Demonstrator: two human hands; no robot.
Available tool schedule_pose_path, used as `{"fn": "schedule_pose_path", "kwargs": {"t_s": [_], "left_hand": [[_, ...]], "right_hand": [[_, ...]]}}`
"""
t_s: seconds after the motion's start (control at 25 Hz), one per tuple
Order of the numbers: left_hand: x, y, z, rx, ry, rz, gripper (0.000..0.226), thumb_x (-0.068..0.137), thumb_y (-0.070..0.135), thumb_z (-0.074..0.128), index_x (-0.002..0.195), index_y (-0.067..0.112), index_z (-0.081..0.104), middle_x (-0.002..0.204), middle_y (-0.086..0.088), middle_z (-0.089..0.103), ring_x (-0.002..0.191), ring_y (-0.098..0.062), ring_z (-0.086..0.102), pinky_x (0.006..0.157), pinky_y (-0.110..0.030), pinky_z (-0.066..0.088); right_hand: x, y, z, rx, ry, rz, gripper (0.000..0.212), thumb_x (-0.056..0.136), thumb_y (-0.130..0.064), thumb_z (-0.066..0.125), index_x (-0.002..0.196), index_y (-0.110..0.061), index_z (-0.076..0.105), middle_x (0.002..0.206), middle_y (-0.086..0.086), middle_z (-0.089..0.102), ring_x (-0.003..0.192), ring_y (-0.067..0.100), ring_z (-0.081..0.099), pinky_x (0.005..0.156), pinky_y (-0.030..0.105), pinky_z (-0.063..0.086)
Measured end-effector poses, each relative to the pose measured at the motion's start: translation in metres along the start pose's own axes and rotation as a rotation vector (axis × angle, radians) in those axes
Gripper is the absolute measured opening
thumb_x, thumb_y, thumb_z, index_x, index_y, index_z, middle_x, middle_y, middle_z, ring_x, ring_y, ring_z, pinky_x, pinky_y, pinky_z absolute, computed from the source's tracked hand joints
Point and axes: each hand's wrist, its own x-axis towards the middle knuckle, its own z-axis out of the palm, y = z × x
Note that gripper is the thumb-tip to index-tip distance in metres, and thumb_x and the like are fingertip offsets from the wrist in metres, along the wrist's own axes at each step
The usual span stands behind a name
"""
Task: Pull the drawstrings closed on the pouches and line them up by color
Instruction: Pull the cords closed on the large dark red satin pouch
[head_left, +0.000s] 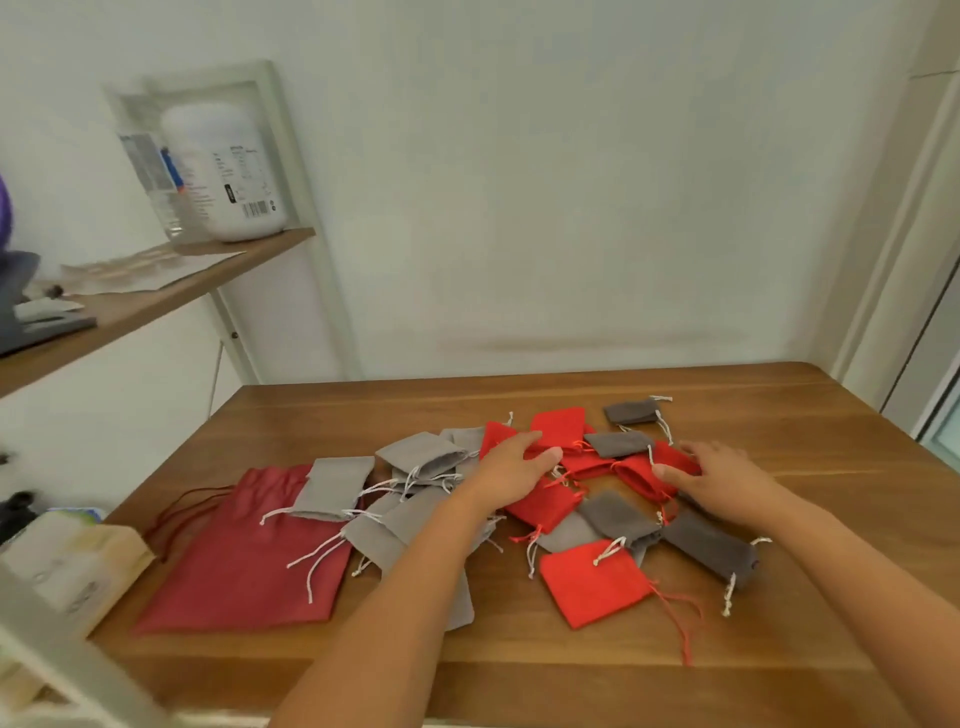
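A loose heap of small drawstring pouches lies on the wooden table (519, 675): several light grey ones (332, 486) on the left, several red ones (592, 582) in the middle and several dark grey ones (711, 545) on the right. One dark grey pouch (631, 412) lies apart at the back. A large dark red bag (239, 561) lies flat at the left. My left hand (511, 465) rests with straight fingers on the red pouches at the back of the heap. My right hand (717, 478) lies flat on a red pouch (641, 475), thumb touching it.
A wooden shelf (156, 291) at the left carries a white tub (228, 171) and papers. A beige packet (72, 566) sits at the table's left edge. The wall stands right behind the table. A door frame (893, 260) runs along the right.
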Motion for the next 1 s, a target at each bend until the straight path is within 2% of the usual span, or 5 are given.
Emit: {"fn": "schedule_pose_path", "kwargs": {"t_s": [0.24, 0.36, 0.48, 0.76, 1.0], "left_hand": [[-0.063, -0.049, -0.06, 0.058, 0.34, 0.046, 0.036, 0.095, 0.026, 0.054, 0.13, 0.015, 0.054, 0.136, -0.002, 0.051, 0.123, -0.016, 0.047, 0.094, -0.024, 0.036], [-0.086, -0.095, -0.083, 0.365, 0.468, -0.228, 0.054, 0.094, 0.037, 0.051, 0.141, 0.012, 0.039, 0.148, -0.012, 0.036, 0.136, -0.03, 0.032, 0.109, -0.04, 0.026], [-0.107, -0.13, -0.085, 0.297, 0.292, -0.534, 0.071, 0.093, 0.059, 0.036, 0.151, 0.022, 0.016, 0.158, -0.013, 0.012, 0.143, -0.043, 0.007, 0.113, -0.061, 0.006], [-0.102, -0.09, -0.045, 0.063, 0.161, -0.096, 0.046, 0.101, 0.043, 0.033, 0.124, 0.014, 0.059, 0.122, -0.008, 0.061, 0.117, -0.026, 0.053, 0.09, -0.031, 0.039], [-0.096, -0.066, -0.031, 0.071, 0.008, 0.033, 0.027, 0.098, 0.014, 0.04, 0.104, 0.007, 0.065, 0.088, -0.002, 0.059, 0.079, -0.014, 0.052, 0.069, -0.029, 0.039]], "right_hand": [[-0.031, -0.039, 0.013, -0.123, 0.185, -0.177, 0.064, 0.091, -0.056, 0.047, 0.146, -0.026, 0.032, 0.156, 0.005, 0.023, 0.144, 0.032, 0.014, 0.115, 0.053, 0.018], [-0.057, -0.056, 0.036, -0.019, 0.111, -0.36, 0.064, 0.09, -0.055, 0.049, 0.147, -0.034, 0.028, 0.159, 0.001, 0.017, 0.147, 0.028, 0.007, 0.117, 0.052, 0.011], [-0.078, -0.069, 0.059, 0.014, 0.069, -0.446, 0.065, 0.09, -0.057, 0.047, 0.147, -0.041, 0.022, 0.16, -0.003, 0.007, 0.148, 0.025, -0.003, 0.116, 0.053, 0.004], [-0.083, -0.102, 0.072, -0.055, 0.225, -0.547, 0.064, 0.093, -0.061, 0.035, 0.15, -0.037, 0.017, 0.161, -0.005, 0.0, 0.147, 0.022, -0.012, 0.117, 0.048, -0.001], [-0.078, -0.141, 0.072, 0.004, 0.347, -0.801, 0.059, 0.091, -0.047, 0.016, 0.145, -0.032, 0.033, 0.16, -0.002, 0.013, 0.148, 0.025, -0.005, 0.117, 0.051, -0.002]]}}
